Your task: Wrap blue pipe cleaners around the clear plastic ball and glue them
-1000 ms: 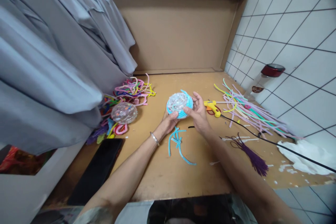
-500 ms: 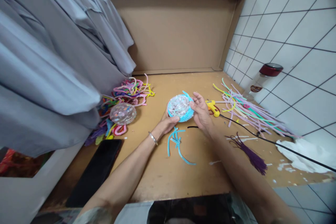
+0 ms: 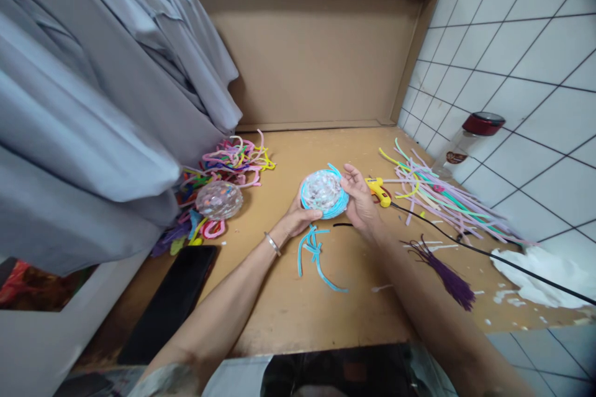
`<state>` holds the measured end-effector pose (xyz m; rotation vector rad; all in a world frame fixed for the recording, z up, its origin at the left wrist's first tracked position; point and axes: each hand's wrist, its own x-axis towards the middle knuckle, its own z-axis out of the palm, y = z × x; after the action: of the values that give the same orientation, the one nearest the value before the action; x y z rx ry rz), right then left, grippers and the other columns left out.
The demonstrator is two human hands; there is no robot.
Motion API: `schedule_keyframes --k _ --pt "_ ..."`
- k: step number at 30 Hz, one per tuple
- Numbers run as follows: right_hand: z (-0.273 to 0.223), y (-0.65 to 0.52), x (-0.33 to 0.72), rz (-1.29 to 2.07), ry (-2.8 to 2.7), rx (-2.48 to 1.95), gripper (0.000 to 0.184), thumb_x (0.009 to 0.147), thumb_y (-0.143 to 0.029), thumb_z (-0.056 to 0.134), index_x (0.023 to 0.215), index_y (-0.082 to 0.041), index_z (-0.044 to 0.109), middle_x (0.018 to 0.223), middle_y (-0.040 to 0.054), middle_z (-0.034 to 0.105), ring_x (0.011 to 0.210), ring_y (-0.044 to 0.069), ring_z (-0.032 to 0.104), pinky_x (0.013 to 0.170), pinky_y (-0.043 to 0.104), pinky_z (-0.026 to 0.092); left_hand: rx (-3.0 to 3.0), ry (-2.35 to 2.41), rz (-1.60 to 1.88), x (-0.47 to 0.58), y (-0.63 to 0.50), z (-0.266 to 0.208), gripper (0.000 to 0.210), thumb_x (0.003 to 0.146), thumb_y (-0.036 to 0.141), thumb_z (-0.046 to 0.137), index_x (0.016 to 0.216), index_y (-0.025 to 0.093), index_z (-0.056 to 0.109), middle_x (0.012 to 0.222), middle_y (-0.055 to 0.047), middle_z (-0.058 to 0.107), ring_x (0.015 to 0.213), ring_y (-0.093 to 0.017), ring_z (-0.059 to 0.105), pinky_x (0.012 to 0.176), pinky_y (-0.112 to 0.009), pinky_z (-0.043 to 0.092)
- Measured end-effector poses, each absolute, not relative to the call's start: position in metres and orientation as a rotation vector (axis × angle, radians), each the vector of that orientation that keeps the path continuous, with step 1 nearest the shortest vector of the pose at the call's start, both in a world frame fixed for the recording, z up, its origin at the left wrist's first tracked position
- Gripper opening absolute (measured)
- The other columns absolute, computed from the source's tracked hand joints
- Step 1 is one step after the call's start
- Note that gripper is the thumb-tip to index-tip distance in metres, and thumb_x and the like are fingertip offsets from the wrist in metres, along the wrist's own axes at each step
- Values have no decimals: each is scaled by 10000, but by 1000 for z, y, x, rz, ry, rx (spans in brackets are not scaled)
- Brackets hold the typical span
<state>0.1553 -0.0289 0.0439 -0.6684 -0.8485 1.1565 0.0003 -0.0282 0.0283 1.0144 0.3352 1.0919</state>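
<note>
Between my hands is a round, clear, glossy piece (image 3: 322,190) with bright blue pipe cleaner (image 3: 336,212) coiled about its edge. A loose blue end sticks up at the top right. My left hand (image 3: 300,218) grips the lower left side, thumb on the front and fingers mostly hidden behind. On the right rim, my right hand (image 3: 362,201) pinches the blue coil with its thumb, and its other fingers are partly behind. Below lie several cut blue pipe cleaners (image 3: 315,248) and a short black strip (image 3: 343,224).
Left are a second clear round piece (image 3: 218,200), a tangled colourful pipe cleaner pile (image 3: 237,158) and a black phone (image 3: 170,304). Right are a yellow glue gun (image 3: 379,192) with its cord, loose pipe cleaners (image 3: 447,198), a purple bundle (image 3: 449,279), white tissue (image 3: 540,276) and a jar (image 3: 470,139).
Both hands have shifted the round piece slightly right and down, tilting it a little. The things lying on the table have stayed in place.
</note>
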Motion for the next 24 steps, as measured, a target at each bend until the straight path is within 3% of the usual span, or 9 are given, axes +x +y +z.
schedule_keyframes --k 12,24 --pt "36 -25 158 1231 -788 -677 396 686 -412 828 1012 -297 634 912 -28 676 925 196 651 956 428 533 1018 368 1117 1 -27 21 1164 422 305 984 1453 237 446 1344 -139 661 1384 -384 508 1193 -535 362" --pt "38 -26 155 1196 -801 -724 439 671 -482 846 996 -285 626 908 -27 672 901 180 648 935 389 546 1009 356 1110 4 -29 26 1127 440 325 978 1440 220 469 1387 -158 633 1393 -396 501 1198 -551 348"
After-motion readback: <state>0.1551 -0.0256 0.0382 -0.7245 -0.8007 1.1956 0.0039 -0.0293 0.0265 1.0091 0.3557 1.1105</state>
